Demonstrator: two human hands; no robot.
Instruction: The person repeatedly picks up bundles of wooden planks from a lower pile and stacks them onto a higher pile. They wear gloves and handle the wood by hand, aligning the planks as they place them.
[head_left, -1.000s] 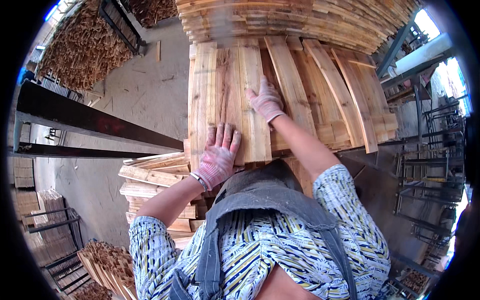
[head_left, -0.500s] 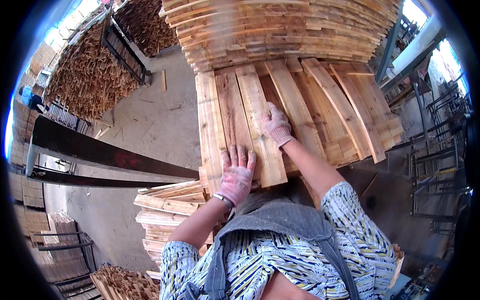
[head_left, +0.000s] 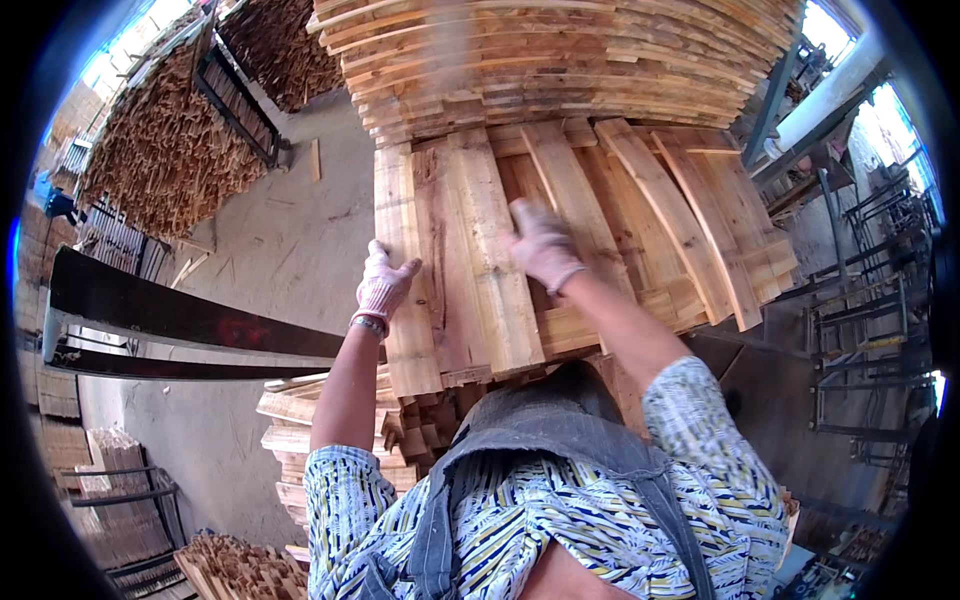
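Note:
My left hand point(head_left: 384, 284), in a pale knit glove, lies along the outer edge of the leftmost wooden plank point(head_left: 408, 340), thumb spread over its top face and fingers pointing away from me. Smeared by motion, my gloved right hand point(head_left: 545, 246) is at the right edge of a lighter plank point(head_left: 487, 240); how its fingers lie is unclear. Between these two planks is a reddish-brown plank point(head_left: 449, 290), and the three sit side by side with narrow or no gaps. Further right, a knotty plank point(head_left: 577, 195) and two narrower curved boards point(head_left: 668, 215) rest on a layer of boards.
Beyond the planks rises a tall stack of boards point(head_left: 550, 65). A dark metal beam point(head_left: 190, 310) juts out at the left. Lower stacked wood point(head_left: 290, 420) stands near my left arm, and metal racks point(head_left: 870, 330) stand at the right. A distant person point(head_left: 52, 198) is at far left.
My left hand has gone from the top of the planks to the leftmost plank's outer edge. The lighter plank has shifted left against the reddish-brown one, widening the gap on its right.

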